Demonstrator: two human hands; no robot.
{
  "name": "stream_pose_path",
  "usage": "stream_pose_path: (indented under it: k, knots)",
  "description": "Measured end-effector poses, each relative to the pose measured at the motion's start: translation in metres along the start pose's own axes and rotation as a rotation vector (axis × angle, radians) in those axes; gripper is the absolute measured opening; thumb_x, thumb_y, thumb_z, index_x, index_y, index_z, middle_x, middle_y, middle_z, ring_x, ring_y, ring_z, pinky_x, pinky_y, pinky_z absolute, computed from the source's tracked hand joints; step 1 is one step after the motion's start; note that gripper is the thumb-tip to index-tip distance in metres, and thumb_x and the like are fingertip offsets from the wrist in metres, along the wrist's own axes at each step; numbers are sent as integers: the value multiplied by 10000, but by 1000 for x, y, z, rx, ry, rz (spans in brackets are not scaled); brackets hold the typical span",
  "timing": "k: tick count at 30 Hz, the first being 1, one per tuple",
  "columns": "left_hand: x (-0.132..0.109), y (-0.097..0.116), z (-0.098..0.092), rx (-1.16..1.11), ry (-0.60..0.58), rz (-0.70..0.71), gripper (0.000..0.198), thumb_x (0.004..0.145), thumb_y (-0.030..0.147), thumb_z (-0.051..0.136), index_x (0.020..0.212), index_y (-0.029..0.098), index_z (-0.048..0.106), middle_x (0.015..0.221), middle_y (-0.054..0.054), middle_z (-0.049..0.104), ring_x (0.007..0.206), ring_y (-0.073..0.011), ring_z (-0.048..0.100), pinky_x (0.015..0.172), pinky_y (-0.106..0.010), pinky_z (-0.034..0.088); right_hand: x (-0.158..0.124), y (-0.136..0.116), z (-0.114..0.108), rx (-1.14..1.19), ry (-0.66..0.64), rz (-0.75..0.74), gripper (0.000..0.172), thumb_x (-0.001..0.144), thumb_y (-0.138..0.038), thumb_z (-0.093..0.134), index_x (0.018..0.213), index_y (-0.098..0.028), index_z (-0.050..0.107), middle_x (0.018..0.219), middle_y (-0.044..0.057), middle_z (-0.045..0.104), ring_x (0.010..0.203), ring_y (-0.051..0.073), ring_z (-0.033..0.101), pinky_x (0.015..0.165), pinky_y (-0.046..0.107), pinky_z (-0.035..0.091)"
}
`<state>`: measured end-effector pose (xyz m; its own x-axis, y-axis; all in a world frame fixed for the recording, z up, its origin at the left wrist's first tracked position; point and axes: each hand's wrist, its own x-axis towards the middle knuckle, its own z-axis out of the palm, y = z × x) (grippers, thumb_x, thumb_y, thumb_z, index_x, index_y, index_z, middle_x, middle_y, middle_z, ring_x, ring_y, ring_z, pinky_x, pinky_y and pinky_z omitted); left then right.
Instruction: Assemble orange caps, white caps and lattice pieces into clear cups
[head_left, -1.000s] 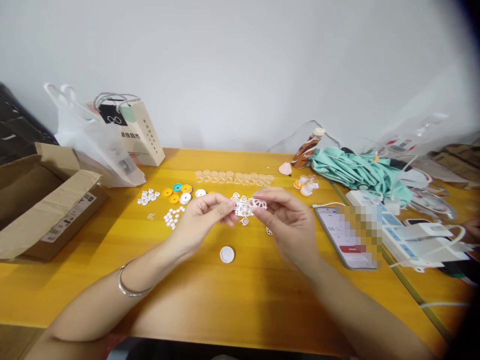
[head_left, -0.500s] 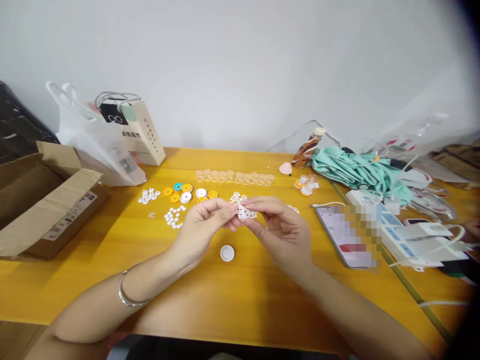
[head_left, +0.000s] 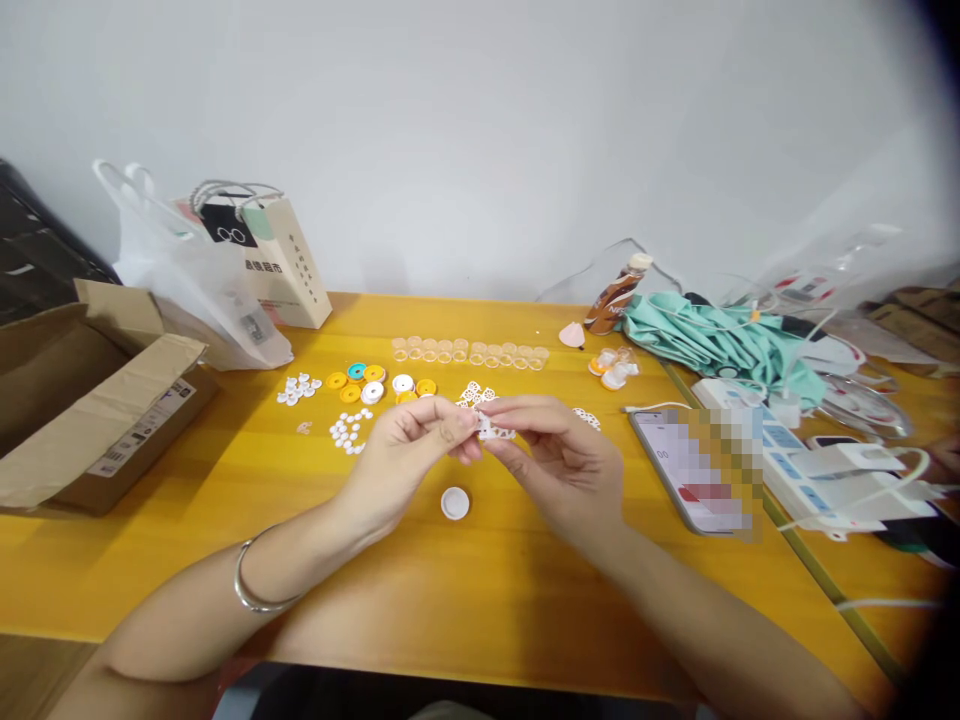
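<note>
Both hands meet over the middle of the table, pinching one small white perforated plastic piece [head_left: 495,432] between them. My left hand [head_left: 412,440] grips its left side with thumb and fingertips. My right hand [head_left: 566,460] holds its right side, the fingers bent over the top and the thumb below. Part of the piece is hidden by the fingertips. Below the hands a round white cap [head_left: 454,503] lies on the table. Just behind them are more white perforated pieces [head_left: 478,393], with others [head_left: 586,418] right of my right hand.
Clear cups [head_left: 469,353] stand in a row behind. Coloured discs [head_left: 373,374], white buttons [head_left: 349,432] and small white parts [head_left: 298,388] lie left. A cardboard box [head_left: 142,430] is far left; a phone [head_left: 679,475], power strip [head_left: 787,465], bottle [head_left: 616,296] and green cloth [head_left: 720,340] are right.
The white piece has tilted flatter between my fingers, so less of its face shows. Both hands stay in nearly the same place.
</note>
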<state>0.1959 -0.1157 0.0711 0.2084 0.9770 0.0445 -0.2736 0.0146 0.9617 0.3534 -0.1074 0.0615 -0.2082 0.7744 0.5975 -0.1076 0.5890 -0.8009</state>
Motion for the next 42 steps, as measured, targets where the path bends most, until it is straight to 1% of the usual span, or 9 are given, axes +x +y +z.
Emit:
stream_pose_path:
  k: [5,9,16,19,22,30,33,36,42]
  knots:
    - [2,1,-2,22,-27,-2,222,766,365,648,685,159,626,612,8,626,599,-83,550,634,-200,436,4,-1,-2,101,-61,62,274,773,-97,626,950,-304,650,964,-19,666,936,131,612,877,323,509]
    - [5,2,-6,97,-56,35,204,795,347,621,707,163,628,629,10,626,612,-80,541,640,-195,435,7,-3,-3,158,-66,135,247,770,-103,633,928,-292,655,944,-26,663,917,115,618,878,295,508]
    - [6,7,-7,279,-36,67,146,791,286,614,720,161,632,650,-1,628,638,-98,558,646,-215,450,7,0,-4,156,-89,202,196,778,-146,631,923,-277,648,966,-13,663,934,127,617,859,310,528]
    - [7,5,-5,281,-2,71,94,733,241,668,712,161,623,675,4,641,646,-96,570,637,-210,454,6,4,-3,138,-89,170,189,778,-158,632,919,-283,649,951,-12,659,927,128,615,846,315,536]
    - [9,2,-5,260,-2,76,103,738,247,659,703,159,617,678,2,651,636,-95,579,636,-214,464,4,6,-1,93,-83,152,166,789,-182,622,919,-280,651,969,0,658,945,137,609,853,328,535]
    - [12,-2,-9,248,-10,93,122,743,264,657,694,159,617,673,2,643,638,-88,564,622,-204,459,5,4,-1,181,-74,258,169,767,-191,641,922,-260,631,1057,8,642,1016,140,597,872,313,527]
    - [12,-2,-10,268,-7,90,112,745,253,657,702,158,619,669,2,643,627,-88,566,624,-207,461,8,7,-3,132,-40,310,139,766,-216,645,902,-245,634,949,6,660,897,125,626,807,292,541]
    - [12,-5,-15,272,-29,80,106,751,250,650,718,153,621,706,-9,661,665,-100,591,662,-221,472,9,12,-4,122,-118,386,138,759,-265,654,889,-225,631,807,-5,657,746,109,627,732,280,544]
    - [5,-25,-26,289,-63,20,151,763,287,639,748,137,630,736,-33,678,690,-114,613,689,-238,476,-3,24,-1,201,-225,485,170,768,-324,641,882,-200,626,768,-5,654,713,97,616,700,256,520]
